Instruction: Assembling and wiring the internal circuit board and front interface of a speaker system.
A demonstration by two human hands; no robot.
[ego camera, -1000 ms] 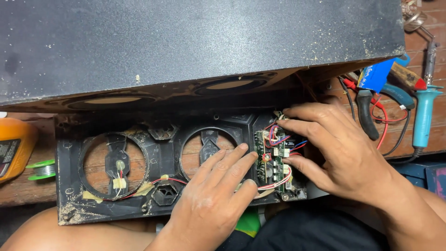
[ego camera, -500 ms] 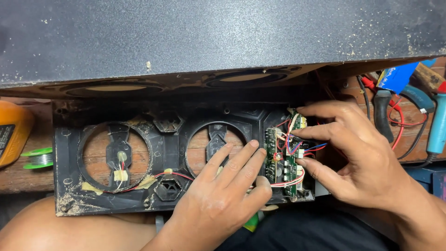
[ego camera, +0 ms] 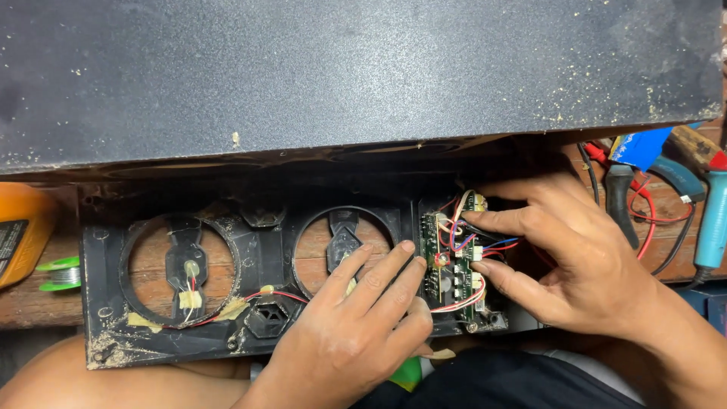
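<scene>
**Item: green circuit board (ego camera: 448, 261), in black plastic speaker panel (ego camera: 257, 284)**

Location: the board sits at the right end of the panel, right of the two round speaker openings. The panel lies flat across your lap and the wooden bench (ego camera: 30, 303), below the edge of the dusty black cabinet (ego camera: 341, 76).

Orientation: the board's long axis runs from near you toward the cabinet, crosswise to the panel, whose own long axis runs left to right. The component side faces up at you, with red, blue and white wires (ego camera: 485, 246) leaving its right edge.

Left hand (ego camera: 356, 333): fingers spread and laid flat on the panel, fingertips touching the board's left edge. It grips nothing; it braces.

Right hand (ego camera: 560, 257): forefinger and thumb brought close together at the white connectors on the board's right edge. Whether they actually pinch a plug or wire you cannot tell, since the fingertips cover the spot.

Step in hand, as judged: you are working the wiring connectors on the board while steadying it. The next move calls for a small, straight pull or push along the connector, with the left hand holding the board firm so the thin wires take no strain.

Nearby: a blue-handled soldering iron (ego camera: 716, 223), pliers (ego camera: 622, 201), a solder spool (ego camera: 60, 274) and an orange meter (ego camera: 23, 231).
</scene>
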